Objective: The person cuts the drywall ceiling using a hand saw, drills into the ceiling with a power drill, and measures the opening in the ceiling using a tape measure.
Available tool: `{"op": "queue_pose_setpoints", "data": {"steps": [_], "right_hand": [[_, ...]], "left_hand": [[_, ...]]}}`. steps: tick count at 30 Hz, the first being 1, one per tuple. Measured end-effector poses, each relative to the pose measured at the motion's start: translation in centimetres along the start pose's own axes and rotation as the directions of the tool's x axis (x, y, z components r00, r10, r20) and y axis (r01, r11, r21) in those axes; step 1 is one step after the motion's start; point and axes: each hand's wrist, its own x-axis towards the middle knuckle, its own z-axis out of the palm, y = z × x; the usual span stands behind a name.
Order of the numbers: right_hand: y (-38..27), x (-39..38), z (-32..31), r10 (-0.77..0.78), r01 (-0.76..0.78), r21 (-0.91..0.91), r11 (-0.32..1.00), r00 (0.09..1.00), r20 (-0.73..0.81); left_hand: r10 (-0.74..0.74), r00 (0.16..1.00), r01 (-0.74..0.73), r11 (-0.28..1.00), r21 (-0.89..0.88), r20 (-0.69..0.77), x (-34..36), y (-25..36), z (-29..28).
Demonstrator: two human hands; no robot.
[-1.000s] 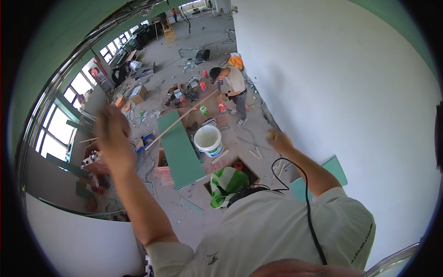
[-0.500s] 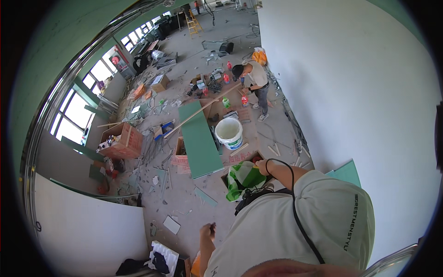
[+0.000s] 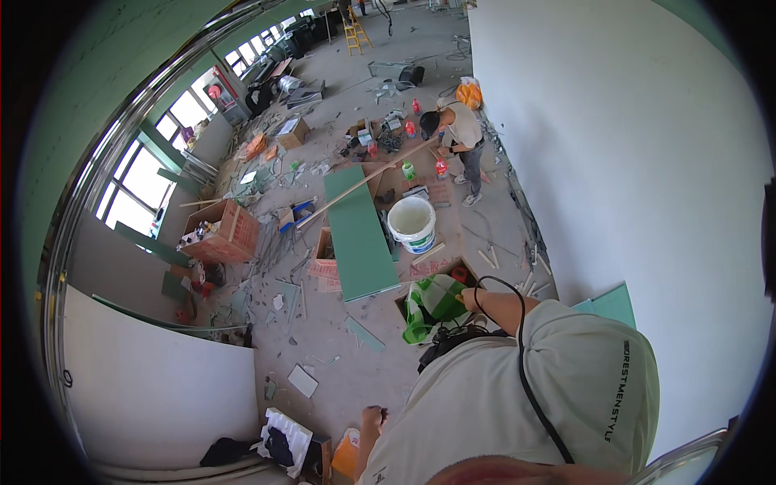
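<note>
Head: hands [image 3: 373,416] [image 3: 467,300] half-curled, contents unclear

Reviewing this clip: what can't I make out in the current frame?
All in the head view:
- Whether the left hand holds anything: too small and dark, curled in on itself.
- Whether the right hand grips anything or touches the green-and-white bag: too small to tell.
- What is inside that bag: hidden by its own folds.
- The upper body of the person on the yellow ladder: cut off by the top edge.

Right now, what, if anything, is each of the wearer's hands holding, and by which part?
It cannot be told: the left hand and right hand show too small.
</note>
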Motion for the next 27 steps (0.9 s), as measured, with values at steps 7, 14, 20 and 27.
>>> {"op": "queue_pose_setpoints", "data": {"steps": [7, 14, 20, 27], "right_hand": [[2.1, 0.4, 1.4, 0.184, -0.135, 0.205, 0.969, 0.952, -0.244], [0.7, 0.7, 0.7, 0.136, -0.125, 0.085, 0.988, 0.981, -0.14], [-0.8, -1.0, -0.6, 0.02, 0.006, -0.185, 0.983, 0.991, 0.136], [-0.1, -1.8, 0.0, 0.036, -0.026, -0.117, 0.993, 0.996, 0.084]], "left_hand": [[0.0, 1.0, -0.001, 0.994, 0.11, 0.003, -5.4, 9.3, 6.2], [-0.007, 0.998, -0.007, 0.977, 0.212, 0.065, -3.9, 7.0, 4.4], [0.084, 0.995, -0.093, 0.983, 0.16, 0.062, -4.1, 3.3, 2.9], [0.329, 0.899, -0.369, 0.925, 0.095, 0.289, -3.5, -2.5, -1.0]]}}
